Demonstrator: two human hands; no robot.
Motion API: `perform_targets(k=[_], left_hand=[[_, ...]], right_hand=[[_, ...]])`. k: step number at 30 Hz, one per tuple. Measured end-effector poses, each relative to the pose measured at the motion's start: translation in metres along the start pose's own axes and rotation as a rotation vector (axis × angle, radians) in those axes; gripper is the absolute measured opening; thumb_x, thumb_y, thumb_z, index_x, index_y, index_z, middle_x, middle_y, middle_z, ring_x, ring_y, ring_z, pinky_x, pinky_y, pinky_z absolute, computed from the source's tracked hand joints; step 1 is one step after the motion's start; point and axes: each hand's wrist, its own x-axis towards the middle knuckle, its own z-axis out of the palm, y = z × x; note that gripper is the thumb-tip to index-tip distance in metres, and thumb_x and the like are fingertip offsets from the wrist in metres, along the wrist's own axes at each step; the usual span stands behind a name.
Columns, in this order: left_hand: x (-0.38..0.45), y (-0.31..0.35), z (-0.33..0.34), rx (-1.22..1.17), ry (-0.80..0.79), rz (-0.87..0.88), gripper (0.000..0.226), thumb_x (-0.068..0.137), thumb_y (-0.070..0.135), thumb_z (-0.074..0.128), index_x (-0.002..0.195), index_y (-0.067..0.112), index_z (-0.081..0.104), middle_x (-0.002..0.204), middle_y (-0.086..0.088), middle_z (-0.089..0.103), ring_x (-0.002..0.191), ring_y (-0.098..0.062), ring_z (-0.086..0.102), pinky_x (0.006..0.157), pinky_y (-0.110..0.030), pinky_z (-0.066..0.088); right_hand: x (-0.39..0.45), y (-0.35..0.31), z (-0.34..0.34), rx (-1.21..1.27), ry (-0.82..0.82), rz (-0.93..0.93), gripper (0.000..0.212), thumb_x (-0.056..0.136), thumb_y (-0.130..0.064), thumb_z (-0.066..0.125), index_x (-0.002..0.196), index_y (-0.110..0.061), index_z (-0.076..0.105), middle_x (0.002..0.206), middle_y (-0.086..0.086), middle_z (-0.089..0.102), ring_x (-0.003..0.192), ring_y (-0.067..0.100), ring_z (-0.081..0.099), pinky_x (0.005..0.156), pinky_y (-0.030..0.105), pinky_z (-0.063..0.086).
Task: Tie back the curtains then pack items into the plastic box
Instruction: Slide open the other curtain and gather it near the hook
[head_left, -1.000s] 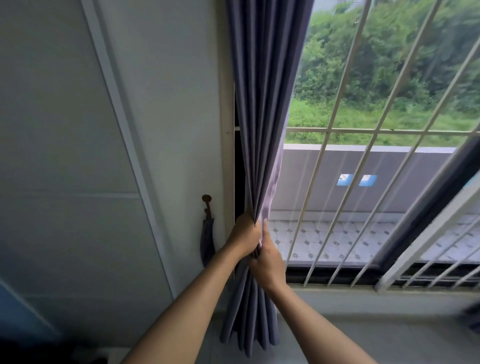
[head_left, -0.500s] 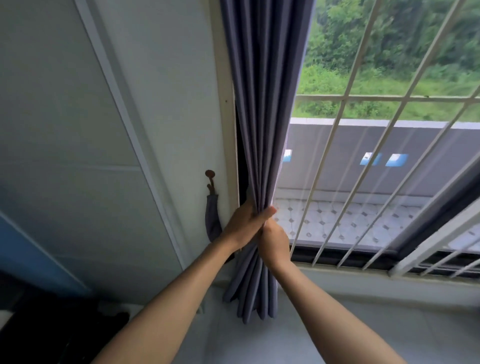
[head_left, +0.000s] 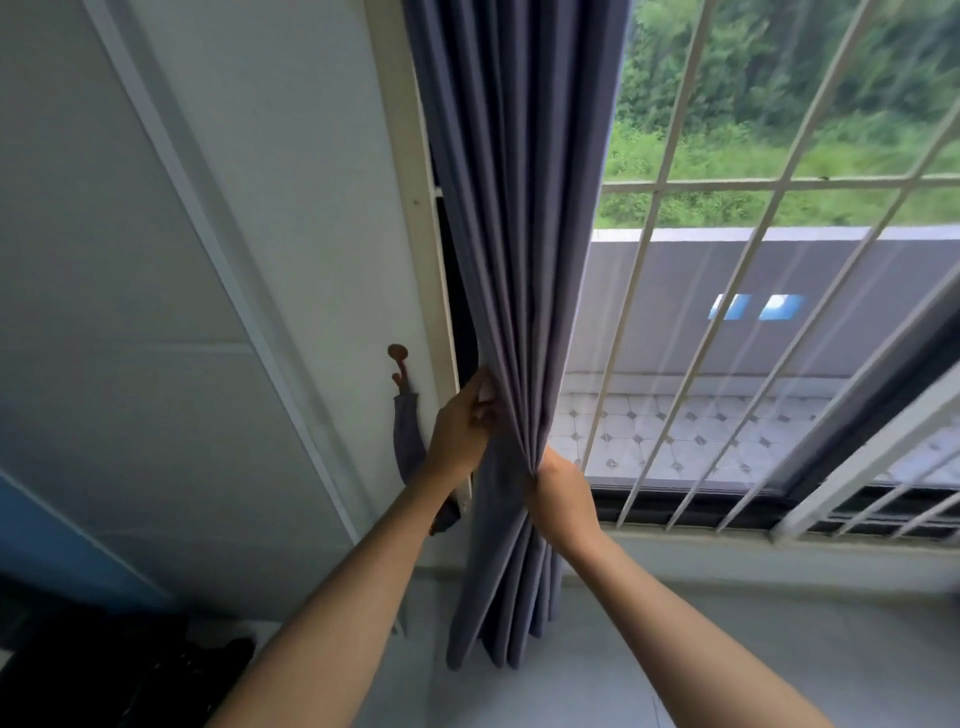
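Observation:
A grey-purple curtain hangs gathered into folds at the left edge of the window. My left hand grips the curtain's left edge at about waist height of the fabric. My right hand grips the bunched folds slightly lower, from the right side. A grey tie-back strap hangs from a brown wall hook just left of my left hand. No plastic box is in view.
White window bars cover the glass on the right. A white wall with trim strips fills the left. A pale sill runs under the window. Dark objects lie at the bottom left.
My hands have separated: the left hand has moved up along the curtain's left edge while the right hand stays lower on the gathered folds. The view has shifted slightly.

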Motion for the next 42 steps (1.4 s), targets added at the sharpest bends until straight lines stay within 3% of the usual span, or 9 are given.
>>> perform_targets(k=[7,11,14,18,22,28,31,34,42], left_hand=[[0.049,-0.003,-0.017,-0.123,-0.305,-0.034,0.083,0.067,0.022,0.084,0.139,0.017,0.043,0.126,0.001,0.061,0.108,-0.020,0.062,0.085,-0.035,0.054],[0.067,0.011,-0.024,-0.083,-0.522,-0.027,0.069,0.071,0.000,0.079,0.131,0.017,0.048,0.108,0.012,0.065,0.097,-0.008,0.063,0.074,-0.015,0.052],[0.075,0.016,-0.023,-0.113,-0.725,-0.103,0.060,0.072,-0.001,0.076,0.124,0.016,0.053,0.107,0.003,0.069,0.099,-0.011,0.066,0.083,-0.027,0.055],[0.071,0.028,-0.024,-0.187,-0.830,-0.227,0.037,0.080,-0.010,0.066,0.110,0.010,0.059,0.087,0.008,0.070,0.075,0.001,0.066,0.060,-0.013,0.049],[0.062,0.023,-0.020,-0.228,-0.681,-0.254,0.035,0.081,-0.001,0.070,0.114,0.006,0.062,0.098,-0.001,0.070,0.091,-0.013,0.067,0.073,-0.021,0.055],[0.003,-0.001,0.022,-0.102,0.112,-0.168,0.044,0.071,0.043,0.063,0.065,-0.001,0.060,0.061,-0.013,0.063,0.056,-0.022,0.056,0.055,-0.029,0.041],[-0.024,0.016,0.031,-0.004,0.300,-0.079,0.036,0.086,0.019,0.059,0.053,0.012,0.046,0.049,0.002,0.048,0.049,-0.012,0.044,0.048,-0.017,0.032],[-0.030,0.021,0.031,0.075,0.343,-0.078,0.041,0.084,0.007,0.055,0.051,0.021,0.036,0.047,0.005,0.042,0.052,-0.013,0.043,0.049,-0.025,0.020],[-0.042,0.013,0.021,0.027,0.178,-0.113,0.019,0.091,0.017,0.053,0.091,0.000,0.061,0.083,-0.014,0.068,0.082,-0.027,0.066,0.076,-0.039,0.051]], right_hand=[[-0.007,0.014,-0.013,0.057,-0.052,0.152,0.030,0.079,0.005,0.046,0.101,-0.004,0.065,0.095,0.008,0.068,0.090,0.029,0.062,0.069,0.033,0.046],[-0.002,0.021,-0.026,0.058,-0.125,0.287,0.029,0.079,0.004,0.046,0.103,0.000,0.062,0.101,0.015,0.065,0.098,0.029,0.061,0.073,0.037,0.047],[-0.003,0.022,-0.036,0.110,-0.148,0.332,0.033,0.083,0.004,0.044,0.110,-0.005,0.060,0.103,0.010,0.062,0.099,0.025,0.058,0.074,0.036,0.046],[-0.004,0.027,-0.031,0.093,-0.101,0.372,0.031,0.079,0.007,0.042,0.103,-0.002,0.059,0.104,0.018,0.063,0.101,0.037,0.058,0.075,0.040,0.048],[-0.007,0.023,-0.017,-0.087,0.034,0.273,0.033,0.083,0.001,0.044,0.112,-0.004,0.059,0.108,0.017,0.064,0.097,0.039,0.058,0.065,0.030,0.034],[-0.010,0.021,0.008,-0.154,0.026,0.272,0.044,0.097,-0.011,0.030,0.140,-0.019,0.027,0.118,0.016,0.060,0.094,0.043,0.060,0.066,0.034,0.033],[-0.007,0.015,0.011,-0.166,0.001,0.239,0.040,0.101,-0.027,0.027,0.138,-0.011,0.025,0.114,0.020,0.059,0.089,0.043,0.060,0.068,0.043,0.045],[-0.002,0.012,0.015,-0.169,-0.023,0.237,0.047,0.102,-0.032,0.027,0.145,-0.014,0.019,0.117,0.016,0.056,0.090,0.040,0.059,0.072,0.047,0.050],[0.002,0.023,0.030,-0.341,-0.079,0.067,0.098,0.098,-0.009,0.041,0.130,-0.028,-0.049,0.115,0.015,0.048,0.080,0.035,0.059,0.058,0.041,0.047]])
